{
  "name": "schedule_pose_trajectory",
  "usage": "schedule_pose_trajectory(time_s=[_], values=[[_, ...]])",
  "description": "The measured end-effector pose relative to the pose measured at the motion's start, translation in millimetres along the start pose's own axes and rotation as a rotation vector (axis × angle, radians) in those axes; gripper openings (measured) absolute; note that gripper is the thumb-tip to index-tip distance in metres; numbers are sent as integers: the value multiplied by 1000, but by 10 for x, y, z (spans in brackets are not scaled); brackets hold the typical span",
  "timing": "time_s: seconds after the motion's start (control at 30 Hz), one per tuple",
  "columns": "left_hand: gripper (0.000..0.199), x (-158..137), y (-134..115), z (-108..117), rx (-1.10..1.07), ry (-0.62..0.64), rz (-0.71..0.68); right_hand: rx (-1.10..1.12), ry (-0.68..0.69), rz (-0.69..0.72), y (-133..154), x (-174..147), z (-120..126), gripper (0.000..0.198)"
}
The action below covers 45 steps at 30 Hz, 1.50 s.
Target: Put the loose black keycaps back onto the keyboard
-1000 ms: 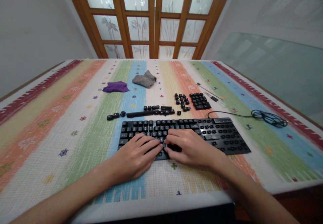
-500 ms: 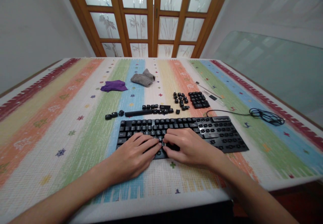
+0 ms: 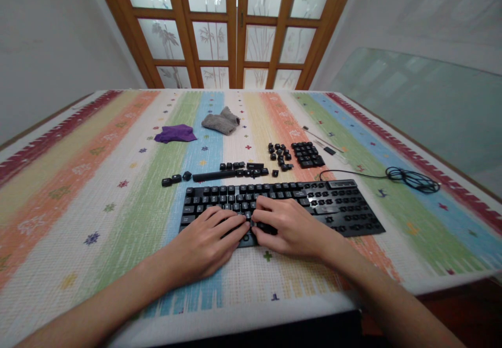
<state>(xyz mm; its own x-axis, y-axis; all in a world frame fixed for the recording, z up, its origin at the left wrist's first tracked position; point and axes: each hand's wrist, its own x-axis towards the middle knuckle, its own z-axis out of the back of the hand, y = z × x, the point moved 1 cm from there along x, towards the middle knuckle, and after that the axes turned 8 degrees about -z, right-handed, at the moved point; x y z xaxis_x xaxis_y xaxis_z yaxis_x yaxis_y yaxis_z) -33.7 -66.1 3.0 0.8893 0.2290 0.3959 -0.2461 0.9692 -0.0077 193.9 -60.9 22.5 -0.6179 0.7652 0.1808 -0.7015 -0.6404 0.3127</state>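
A black keyboard [image 3: 214,200] lies in front of me, with keycaps on its left and middle parts. Bare switch mounts show over its right part. My left hand [image 3: 214,233] rests across the lower left keys, fingers stretched out and fingertips at the middle of the lower rows. Right beside those fingertips, my right hand [image 3: 288,227] is curled over the board, thumb and forefinger pinched at a small black keycap [image 3: 253,224]. Much of that keycap is hidden by the fingers. Both hands cover part of the lower rows.
Behind the keyboard lie a loose spacebar [image 3: 214,176] and several loose keycaps [image 3: 280,154]. A block of number keycaps [image 3: 308,154] sits to their right, near a thin wire tool [image 3: 323,138]. A coiled cable [image 3: 411,179], purple cloth [image 3: 175,133] and grey cloth [image 3: 221,122] are farther out.
My hands stay at the same spot on the keyboard, with the right fingers shifting only slightly. The whole view has moved a little; nothing else visibly differs.
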Motion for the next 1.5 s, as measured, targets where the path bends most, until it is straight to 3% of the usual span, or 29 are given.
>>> schedule_pose_trajectory(time_s=[0.97, 1.5], values=[[32, 7, -1, -8, -7, -16, 12, 72, 3, 40, -24, 11, -8, 11], [34, 57, -27, 10, 14, -17, 24, -258, -18, 119, 111, -3, 32, 22]])
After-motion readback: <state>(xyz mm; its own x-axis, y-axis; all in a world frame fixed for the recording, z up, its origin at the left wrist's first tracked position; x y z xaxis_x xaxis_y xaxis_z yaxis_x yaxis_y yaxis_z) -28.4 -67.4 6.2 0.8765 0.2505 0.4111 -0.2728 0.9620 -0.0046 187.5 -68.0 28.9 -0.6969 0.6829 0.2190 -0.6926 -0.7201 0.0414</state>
